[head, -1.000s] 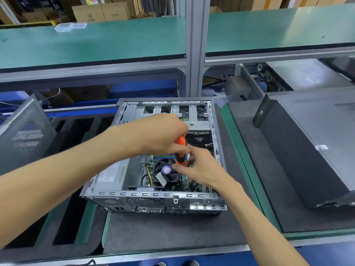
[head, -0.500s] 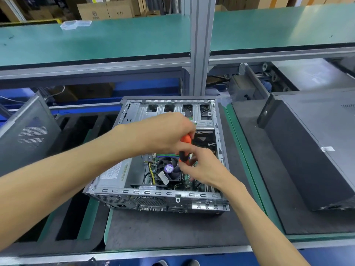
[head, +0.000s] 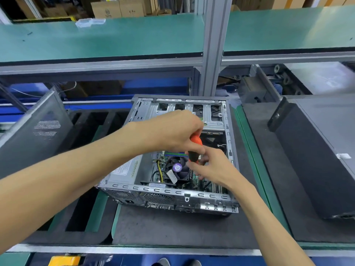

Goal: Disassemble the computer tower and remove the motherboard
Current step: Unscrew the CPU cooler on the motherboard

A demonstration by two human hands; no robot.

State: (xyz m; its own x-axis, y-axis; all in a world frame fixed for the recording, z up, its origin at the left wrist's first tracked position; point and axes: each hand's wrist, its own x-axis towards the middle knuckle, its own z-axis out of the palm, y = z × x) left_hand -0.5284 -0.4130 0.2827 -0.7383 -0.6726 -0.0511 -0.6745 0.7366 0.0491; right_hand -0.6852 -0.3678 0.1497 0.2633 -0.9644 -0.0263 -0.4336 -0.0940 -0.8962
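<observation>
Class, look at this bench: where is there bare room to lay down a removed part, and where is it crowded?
Bare dark mat lies between the open computer tower and the bench's near edge. The green upper shelf is bare apart from a clear plastic box. Inside the tower it is crowded: the left hand and right hand hold an orange screwdriver beside the CPU fan.

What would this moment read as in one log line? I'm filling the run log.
step: unscrewing inside open tower | left hand: grips orange screwdriver | right hand: steadies its lower end | motherboard: in case
</observation>
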